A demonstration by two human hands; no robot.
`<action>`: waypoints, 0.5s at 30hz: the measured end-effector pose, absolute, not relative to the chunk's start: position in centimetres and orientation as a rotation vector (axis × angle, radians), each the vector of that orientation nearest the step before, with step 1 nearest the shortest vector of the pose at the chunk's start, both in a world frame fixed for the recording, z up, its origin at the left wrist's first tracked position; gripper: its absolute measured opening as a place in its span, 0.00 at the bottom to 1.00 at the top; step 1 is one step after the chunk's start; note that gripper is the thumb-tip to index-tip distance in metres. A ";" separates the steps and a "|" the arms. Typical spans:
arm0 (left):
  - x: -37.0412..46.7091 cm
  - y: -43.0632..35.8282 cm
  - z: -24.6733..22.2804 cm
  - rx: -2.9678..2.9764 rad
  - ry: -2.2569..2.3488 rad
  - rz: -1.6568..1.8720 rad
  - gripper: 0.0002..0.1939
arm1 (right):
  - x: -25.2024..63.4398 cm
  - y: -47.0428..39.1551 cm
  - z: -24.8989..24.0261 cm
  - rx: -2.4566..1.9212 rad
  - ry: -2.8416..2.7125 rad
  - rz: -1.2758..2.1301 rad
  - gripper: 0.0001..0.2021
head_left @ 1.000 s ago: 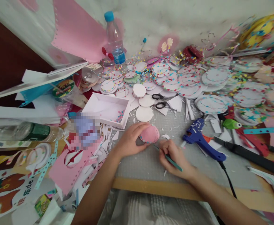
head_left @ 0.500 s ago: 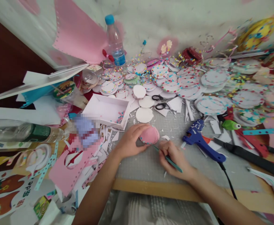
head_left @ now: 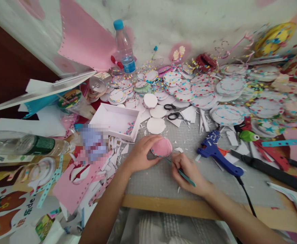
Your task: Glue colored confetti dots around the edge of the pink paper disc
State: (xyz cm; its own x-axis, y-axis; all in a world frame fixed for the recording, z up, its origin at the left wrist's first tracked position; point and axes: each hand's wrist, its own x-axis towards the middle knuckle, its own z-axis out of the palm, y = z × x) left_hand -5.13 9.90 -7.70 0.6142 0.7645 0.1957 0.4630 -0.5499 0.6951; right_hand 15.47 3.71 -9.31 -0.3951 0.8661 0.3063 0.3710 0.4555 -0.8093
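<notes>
A pink oval piece (head_left: 162, 148), over the grey mat (head_left: 148, 183), is clamped by the left hand (head_left: 141, 154); a green tool (head_left: 188, 178) is gripped by the right hand (head_left: 185, 171), its tip near the rim. Little is changed since before, so steady fine work is suggested. Beyond, "PURE" is read on the upright bottle (head_left: 126, 51), "de" on a printed sheet (head_left: 13, 213).

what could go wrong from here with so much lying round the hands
The green tool in the right hand might slip and jab the left hand, whose fingers grip the pink disc close to its tip.
The right forearm could snag the cord beside it and drag the glue gun.
Loose scraps near the disc may get stuck to it.
</notes>
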 end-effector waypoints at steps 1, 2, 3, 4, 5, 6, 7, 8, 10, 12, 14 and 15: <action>-5.1 9.9 -7.7 2.236 0.961 0.655 0.32 | 15.5 3.7 -9.3 -1.039 -1.962 0.847 0.15; -5.1 9.9 -7.7 2.235 0.961 0.655 0.32 | 15.4 3.7 -9.3 -1.042 -1.959 0.846 0.15; -5.1 9.9 -7.7 2.233 0.961 0.657 0.32 | 15.4 3.7 -9.4 -1.041 -1.957 0.843 0.15; -5.1 9.9 -7.7 2.232 0.960 0.656 0.33 | 15.4 3.7 -9.4 -1.037 -1.957 0.839 0.15; -5.1 9.9 -7.7 2.232 0.959 0.656 0.33 | 15.4 3.7 -9.5 -1.032 -1.961 0.837 0.15; -5.1 9.9 -7.7 2.232 0.957 0.656 0.33 | 15.4 3.7 -9.5 -1.029 -1.967 0.839 0.15; -5.1 9.9 -7.7 2.234 0.956 0.655 0.33 | 15.4 3.7 -9.5 -1.028 -1.972 0.842 0.15; -5.1 9.9 -7.7 2.236 0.957 0.652 0.33 | 15.4 3.7 -9.5 -1.030 -1.974 0.845 0.15; -5.2 9.8 -7.7 2.238 0.966 0.646 0.33 | 15.4 3.8 -9.4 -1.039 -1.970 0.845 0.15; -5.2 9.8 -7.7 2.236 0.975 0.645 0.33 | 15.4 3.8 -9.3 -1.042 -1.968 0.837 0.15; -5.3 9.8 -7.7 2.233 0.977 0.647 0.33 | 15.3 3.7 -9.2 -1.039 -1.965 0.817 0.15; -5.3 9.8 -7.7 2.233 0.978 0.645 0.34 | 15.3 3.7 -9.2 -1.034 -1.958 0.797 0.15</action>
